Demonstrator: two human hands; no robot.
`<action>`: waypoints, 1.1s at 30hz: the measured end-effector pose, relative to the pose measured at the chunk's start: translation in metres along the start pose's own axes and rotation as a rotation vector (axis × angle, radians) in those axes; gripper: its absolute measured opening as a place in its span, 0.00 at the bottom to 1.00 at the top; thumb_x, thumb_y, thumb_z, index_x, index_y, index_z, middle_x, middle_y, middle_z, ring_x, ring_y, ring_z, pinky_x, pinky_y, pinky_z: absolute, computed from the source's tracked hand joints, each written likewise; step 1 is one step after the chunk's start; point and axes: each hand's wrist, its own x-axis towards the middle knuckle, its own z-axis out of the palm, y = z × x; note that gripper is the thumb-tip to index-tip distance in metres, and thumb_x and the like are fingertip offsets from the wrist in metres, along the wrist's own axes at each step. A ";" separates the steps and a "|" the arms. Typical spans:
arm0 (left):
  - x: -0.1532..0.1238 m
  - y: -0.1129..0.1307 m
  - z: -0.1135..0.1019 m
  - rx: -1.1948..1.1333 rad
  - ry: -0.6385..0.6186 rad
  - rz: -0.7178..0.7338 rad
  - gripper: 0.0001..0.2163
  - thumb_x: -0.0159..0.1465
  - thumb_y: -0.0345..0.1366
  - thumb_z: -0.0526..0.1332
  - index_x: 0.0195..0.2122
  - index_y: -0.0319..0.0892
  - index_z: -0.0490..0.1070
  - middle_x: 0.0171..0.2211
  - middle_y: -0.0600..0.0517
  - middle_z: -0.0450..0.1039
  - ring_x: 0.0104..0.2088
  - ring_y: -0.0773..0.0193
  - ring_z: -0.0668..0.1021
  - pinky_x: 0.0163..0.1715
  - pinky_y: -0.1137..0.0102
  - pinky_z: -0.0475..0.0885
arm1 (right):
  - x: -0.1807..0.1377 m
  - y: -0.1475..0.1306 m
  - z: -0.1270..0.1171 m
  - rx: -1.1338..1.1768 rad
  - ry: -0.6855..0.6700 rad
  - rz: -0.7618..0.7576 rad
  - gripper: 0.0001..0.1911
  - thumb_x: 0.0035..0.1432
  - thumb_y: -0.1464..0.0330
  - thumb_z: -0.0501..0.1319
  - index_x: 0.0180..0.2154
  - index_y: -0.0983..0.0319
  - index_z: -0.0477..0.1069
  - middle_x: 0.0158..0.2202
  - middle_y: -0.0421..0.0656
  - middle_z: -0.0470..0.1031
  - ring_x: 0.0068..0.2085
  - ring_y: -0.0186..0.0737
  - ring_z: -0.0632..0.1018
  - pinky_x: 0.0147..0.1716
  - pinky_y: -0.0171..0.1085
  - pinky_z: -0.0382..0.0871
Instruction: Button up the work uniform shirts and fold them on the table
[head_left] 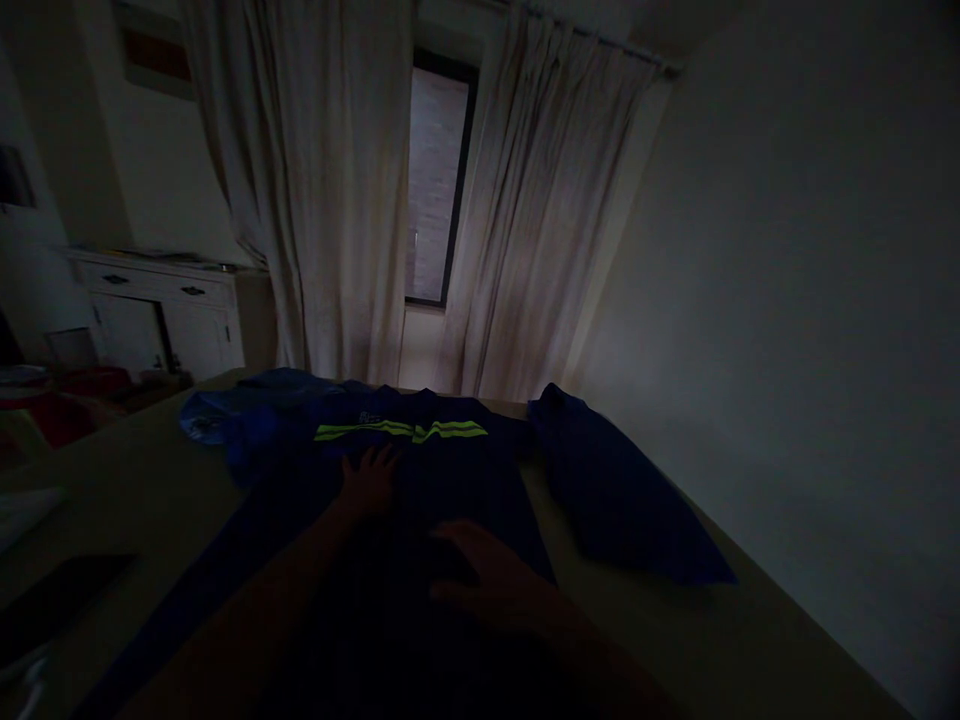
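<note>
A dark blue garment [420, 470] with yellow-green reflective stripes [401, 431] lies spread on a pale surface [135, 490] in a dim room. My left hand [367, 480] rests flat on the garment below the stripes, fingers spread. My right hand [487, 575] lies flat on the cloth nearer to me, fingers stretched toward the left. One sleeve [622, 490] stretches out to the right. Neither hand holds anything.
A lighter blue cloth [217, 415] is bunched at the garment's far left. A white cabinet [161, 310] stands at the left wall, long pale curtains [337, 200] frame a narrow window [439, 180], and a bare wall runs along the right. Red items [67, 400] sit at far left.
</note>
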 end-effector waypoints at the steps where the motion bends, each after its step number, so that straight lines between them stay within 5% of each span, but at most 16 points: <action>1: 0.000 0.000 -0.001 -0.012 0.027 0.019 0.28 0.63 0.26 0.52 0.66 0.47 0.62 0.70 0.44 0.55 0.68 0.39 0.58 0.61 0.32 0.50 | -0.012 -0.001 0.006 -0.044 -0.064 -0.001 0.37 0.59 0.48 0.64 0.66 0.52 0.61 0.68 0.47 0.60 0.66 0.52 0.63 0.65 0.49 0.56; 4: -0.012 0.006 -0.005 -0.039 0.070 0.094 0.25 0.64 0.24 0.50 0.61 0.42 0.68 0.65 0.44 0.64 0.65 0.51 0.65 0.65 0.50 0.57 | -0.036 0.004 0.020 -0.124 -0.176 0.016 0.39 0.61 0.45 0.60 0.69 0.48 0.54 0.73 0.45 0.49 0.71 0.55 0.53 0.68 0.54 0.45; 6: -0.027 0.012 -0.007 -0.085 0.084 0.122 0.23 0.65 0.26 0.50 0.60 0.41 0.69 0.65 0.44 0.64 0.63 0.54 0.67 0.62 0.57 0.62 | -0.039 0.009 0.024 -0.156 -0.162 0.020 0.36 0.64 0.45 0.57 0.68 0.48 0.56 0.72 0.44 0.51 0.70 0.54 0.55 0.68 0.53 0.47; 11: -0.076 0.017 0.000 -0.409 0.102 0.210 0.16 0.68 0.35 0.53 0.53 0.44 0.74 0.56 0.45 0.73 0.56 0.54 0.73 0.59 0.58 0.66 | -0.023 -0.010 0.027 -0.302 0.028 0.109 0.29 0.65 0.46 0.56 0.58 0.56 0.70 0.58 0.50 0.72 0.57 0.55 0.73 0.57 0.48 0.63; 17: -0.108 0.015 -0.007 -0.480 0.008 0.282 0.15 0.60 0.29 0.58 0.47 0.45 0.76 0.52 0.46 0.74 0.50 0.54 0.74 0.51 0.59 0.67 | 0.001 -0.051 0.065 -0.393 -0.002 0.007 0.33 0.59 0.45 0.61 0.61 0.50 0.64 0.51 0.48 0.75 0.47 0.52 0.77 0.47 0.46 0.68; 20: -0.117 0.017 -0.022 -0.509 -0.036 0.327 0.11 0.62 0.35 0.61 0.46 0.47 0.76 0.54 0.47 0.72 0.52 0.54 0.73 0.52 0.60 0.66 | 0.007 -0.041 0.079 -0.382 0.051 0.099 0.20 0.61 0.57 0.62 0.52 0.56 0.71 0.48 0.49 0.76 0.43 0.49 0.78 0.41 0.42 0.69; 23: -0.127 0.017 -0.036 -0.593 -0.129 0.388 0.11 0.63 0.44 0.64 0.44 0.49 0.76 0.50 0.50 0.74 0.50 0.56 0.73 0.53 0.61 0.65 | 0.008 -0.023 0.071 -0.168 0.144 0.144 0.08 0.59 0.69 0.59 0.42 0.58 0.72 0.37 0.42 0.78 0.36 0.40 0.78 0.35 0.35 0.65; 28: -0.140 0.020 -0.054 -0.691 -0.353 0.454 0.08 0.59 0.44 0.68 0.39 0.51 0.78 0.45 0.55 0.75 0.49 0.58 0.75 0.53 0.63 0.63 | 0.014 -0.001 0.049 0.067 0.336 0.197 0.08 0.51 0.75 0.56 0.33 0.59 0.68 0.27 0.35 0.70 0.30 0.34 0.71 0.30 0.32 0.59; 33: -0.143 0.025 -0.061 -0.694 -0.445 0.525 0.10 0.56 0.46 0.71 0.38 0.51 0.78 0.41 0.57 0.76 0.45 0.59 0.76 0.54 0.63 0.62 | 0.016 0.012 0.043 0.089 0.242 0.216 0.10 0.50 0.77 0.54 0.33 0.60 0.70 0.29 0.36 0.72 0.31 0.34 0.72 0.30 0.31 0.59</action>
